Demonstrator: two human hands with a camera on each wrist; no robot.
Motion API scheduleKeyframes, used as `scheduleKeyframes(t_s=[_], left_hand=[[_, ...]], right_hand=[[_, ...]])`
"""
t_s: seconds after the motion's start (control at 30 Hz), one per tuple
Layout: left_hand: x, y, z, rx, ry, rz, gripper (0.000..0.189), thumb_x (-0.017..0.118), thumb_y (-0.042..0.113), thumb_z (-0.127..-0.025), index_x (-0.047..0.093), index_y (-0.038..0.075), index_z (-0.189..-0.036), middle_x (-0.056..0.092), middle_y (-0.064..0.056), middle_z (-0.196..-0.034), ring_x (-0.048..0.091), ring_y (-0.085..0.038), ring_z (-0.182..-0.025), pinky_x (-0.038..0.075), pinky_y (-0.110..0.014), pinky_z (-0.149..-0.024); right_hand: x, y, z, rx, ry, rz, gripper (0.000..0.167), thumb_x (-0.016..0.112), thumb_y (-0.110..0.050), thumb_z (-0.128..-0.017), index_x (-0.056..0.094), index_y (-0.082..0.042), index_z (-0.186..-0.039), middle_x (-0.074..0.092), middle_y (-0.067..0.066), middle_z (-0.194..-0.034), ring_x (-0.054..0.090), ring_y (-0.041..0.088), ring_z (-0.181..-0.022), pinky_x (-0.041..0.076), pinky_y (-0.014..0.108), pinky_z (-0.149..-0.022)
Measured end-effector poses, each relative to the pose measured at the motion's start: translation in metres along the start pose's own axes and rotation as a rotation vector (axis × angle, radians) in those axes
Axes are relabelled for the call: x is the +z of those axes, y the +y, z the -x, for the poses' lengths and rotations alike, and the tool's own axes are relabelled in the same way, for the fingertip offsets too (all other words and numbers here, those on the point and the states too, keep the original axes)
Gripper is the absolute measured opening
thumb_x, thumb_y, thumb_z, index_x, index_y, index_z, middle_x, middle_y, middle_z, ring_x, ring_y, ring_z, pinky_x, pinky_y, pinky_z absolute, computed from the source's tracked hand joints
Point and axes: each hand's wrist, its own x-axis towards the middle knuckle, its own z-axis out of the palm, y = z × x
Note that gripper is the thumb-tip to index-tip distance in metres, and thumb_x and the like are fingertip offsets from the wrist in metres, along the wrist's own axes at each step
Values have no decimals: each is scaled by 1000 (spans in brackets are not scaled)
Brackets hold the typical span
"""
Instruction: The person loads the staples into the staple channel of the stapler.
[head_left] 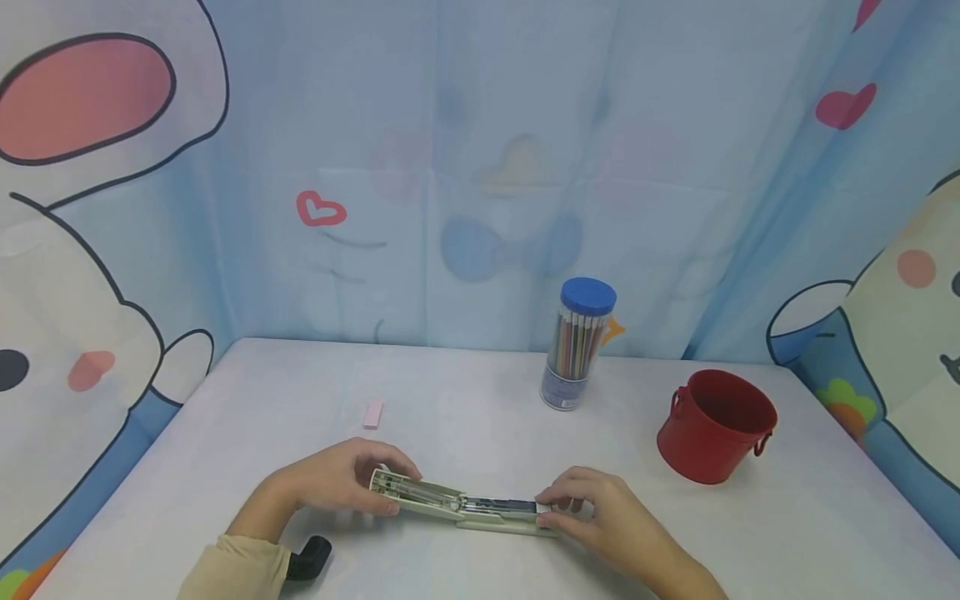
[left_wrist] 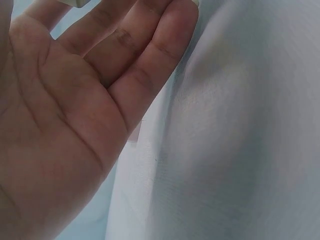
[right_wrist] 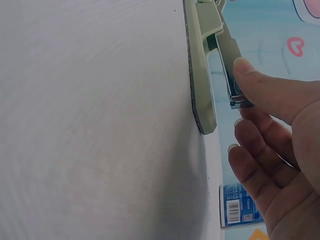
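A pale green stapler lies opened wide over the white table in the head view, its lid swung out to the left and its staple channel exposed. My left hand grips the lid's end between thumb and fingers. At the other end, my right hand pinches the tip of the metal staple channel. The right wrist view shows the thumb and index finger on the channel, which stands apart from the green base below. In the left wrist view the palm fills the left side, with only a corner of the stapler showing.
A small pink block lies beyond my left hand. Behind my right hand stands a clear jar of pencils with a blue lid. A red bucket is farther right. A printed curtain hangs along the table's back edge.
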Motion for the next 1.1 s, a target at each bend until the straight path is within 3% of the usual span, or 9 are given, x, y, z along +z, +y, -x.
scheduleKeyframes(t_s=[0.2,0.77,1.1], left_hand=[[0,0,0,0,-1,1,37,78,20,-87,71,18,-123,65,0,-127,59,-10,-57,50,-26,-54],[0,0,0,-8,4,-7,37,78,20,-87,71,19,-123,65,2,-126,52,-6,-55,46,-24,-53],[0,0,0,-4,3,-5,37,78,21,-87,71,19,-123,65,1,-126,51,-6,-55,46,-24,-53]], right_hand=[[1,2,1,-11,3,-23,18,83,-30,-84,78,-24,-100,65,-18,-91,58,3,-81,53,25,-74],[2,5,0,32,-26,-75,21,82,-37,-84,77,-26,-101,64,-17,-91,59,5,-80,53,24,-74],[-1,21,4,-6,-22,-135,36,85,-44,-78,76,-25,-107,66,-14,-95,60,10,-86,53,26,-78]])
